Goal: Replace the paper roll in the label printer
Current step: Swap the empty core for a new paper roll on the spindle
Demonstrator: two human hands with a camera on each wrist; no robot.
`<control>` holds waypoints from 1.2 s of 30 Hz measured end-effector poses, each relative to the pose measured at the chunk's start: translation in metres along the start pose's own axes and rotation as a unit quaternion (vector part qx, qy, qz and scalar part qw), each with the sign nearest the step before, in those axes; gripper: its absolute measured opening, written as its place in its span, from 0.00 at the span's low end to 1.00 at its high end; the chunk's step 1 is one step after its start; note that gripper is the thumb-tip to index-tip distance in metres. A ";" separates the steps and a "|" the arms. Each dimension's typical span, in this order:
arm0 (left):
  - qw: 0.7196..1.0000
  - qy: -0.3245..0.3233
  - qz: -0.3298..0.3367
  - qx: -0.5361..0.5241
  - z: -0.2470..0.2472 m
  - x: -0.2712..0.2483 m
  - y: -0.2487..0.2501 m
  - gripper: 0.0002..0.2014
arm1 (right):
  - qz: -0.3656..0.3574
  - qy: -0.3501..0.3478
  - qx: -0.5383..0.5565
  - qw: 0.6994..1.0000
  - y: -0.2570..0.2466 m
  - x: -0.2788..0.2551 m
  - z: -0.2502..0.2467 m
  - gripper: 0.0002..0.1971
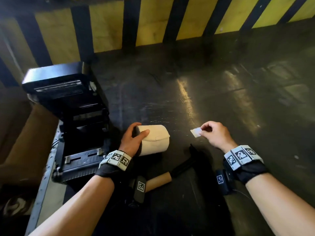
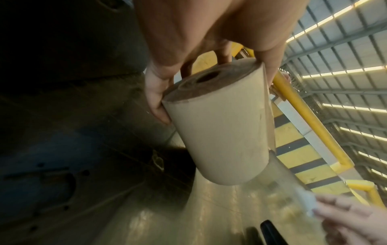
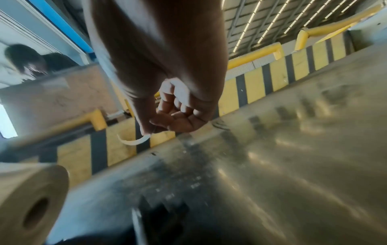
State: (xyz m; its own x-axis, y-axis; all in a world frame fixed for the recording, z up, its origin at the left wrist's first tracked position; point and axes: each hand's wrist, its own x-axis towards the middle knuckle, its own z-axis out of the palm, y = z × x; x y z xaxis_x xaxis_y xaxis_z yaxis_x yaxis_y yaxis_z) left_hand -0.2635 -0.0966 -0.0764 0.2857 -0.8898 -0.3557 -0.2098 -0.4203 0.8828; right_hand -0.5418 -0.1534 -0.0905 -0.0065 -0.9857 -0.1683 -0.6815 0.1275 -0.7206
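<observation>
My left hand (image 1: 134, 139) grips a full cream paper roll (image 1: 156, 140) by its left end, just above the dark table; the left wrist view shows the paper roll (image 2: 220, 126) with fingers round its end and its hollow core showing. To its right, my right hand (image 1: 214, 134) pinches a small white sticker (image 1: 196, 132) between thumb and fingertips; the sticker (image 3: 135, 140) curls below the hand in the right wrist view. The black label printer (image 1: 71, 106) stands at the left with its lid raised and its paper bay bare.
An empty brown cardboard core (image 1: 159, 181) lies near the table's front edge, beside a black spindle-like part (image 1: 185, 166). A yellow-and-black striped barrier (image 1: 153, 23) runs along the far side. A brown cardboard box (image 1: 25, 142) sits left of the printer.
</observation>
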 end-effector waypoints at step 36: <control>0.998 -0.009 0.040 -0.043 -0.023 -0.029 0.026 0.24 | 0.087 -0.081 -0.018 0.993 0.044 -0.056 0.017 0.17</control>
State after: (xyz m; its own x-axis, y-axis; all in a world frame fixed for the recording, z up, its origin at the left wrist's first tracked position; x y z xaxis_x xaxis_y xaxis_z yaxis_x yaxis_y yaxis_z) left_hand -0.2559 -0.0776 -0.0356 0.2537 -0.9236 -0.2875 -0.1509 -0.3313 0.9314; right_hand -0.5589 -0.0906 -0.1244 -0.0096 -0.9182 -0.3959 -0.7060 0.2866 -0.6476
